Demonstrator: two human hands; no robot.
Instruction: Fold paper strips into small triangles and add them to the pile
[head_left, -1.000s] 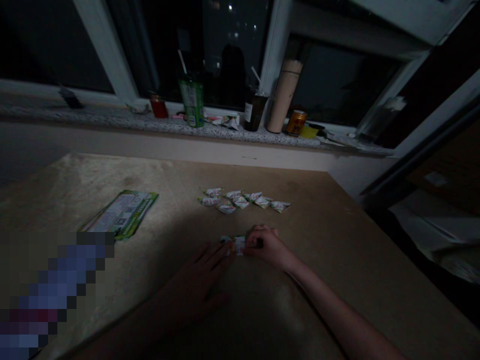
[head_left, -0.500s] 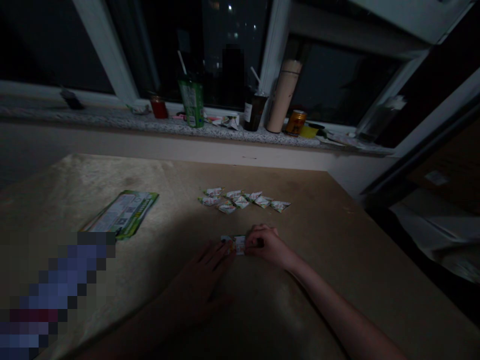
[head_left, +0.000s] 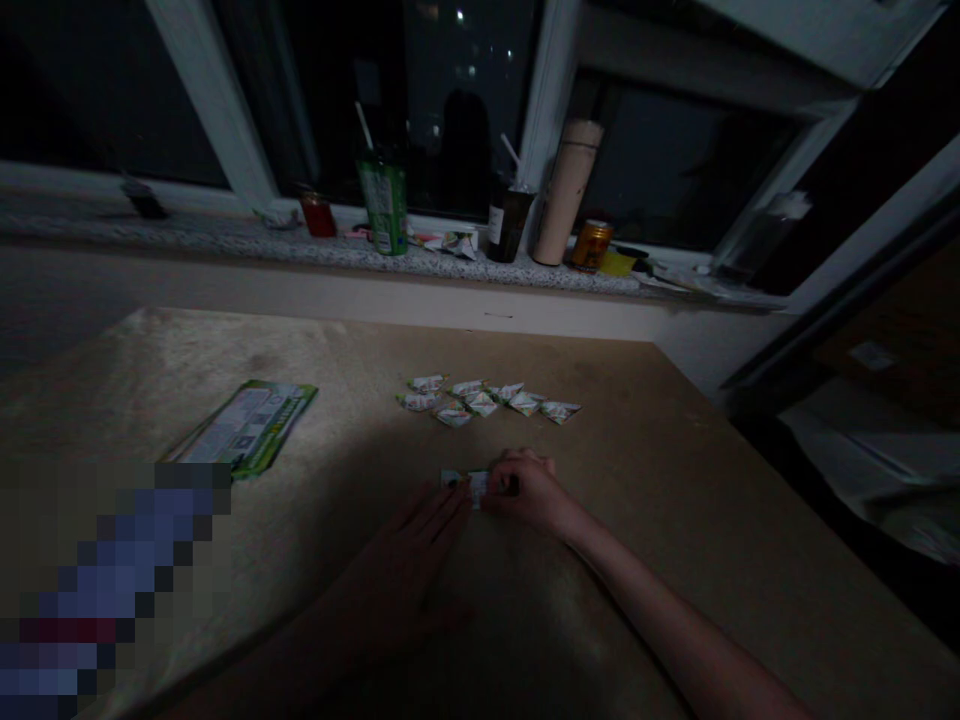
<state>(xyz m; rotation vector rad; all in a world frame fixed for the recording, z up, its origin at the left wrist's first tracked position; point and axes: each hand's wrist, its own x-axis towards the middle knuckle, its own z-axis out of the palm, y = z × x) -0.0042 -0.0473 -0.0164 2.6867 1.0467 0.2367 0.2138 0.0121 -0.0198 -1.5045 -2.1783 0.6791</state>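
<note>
A small folded piece of printed paper (head_left: 478,487) lies on the brown table in front of me, partly hidden by both hands. My left hand (head_left: 409,540) is flat, its fingers stretched out and the tips resting on the paper's left part. At the right end of the paper, my right hand (head_left: 529,490) has its thumb and fingers pinched on it. Just beyond, several folded paper triangles (head_left: 481,403) with white and green print sit in a loose group. A stack of green and white printed leaflets (head_left: 255,425) rests on the left side of the table.
Along the granite windowsill (head_left: 442,262) stand a green cup with a straw (head_left: 385,205), a dark drink cup (head_left: 508,222), a pinkish flask (head_left: 568,195), an orange can (head_left: 592,245) and a red jar (head_left: 319,214). A blurred-out patch (head_left: 112,580) covers the lower left.
My right hand has shifted slightly left, and less of the paper shows between the hands. My left hand's fingers lie a little farther over it. The triangles and leaflets have stayed put.
</note>
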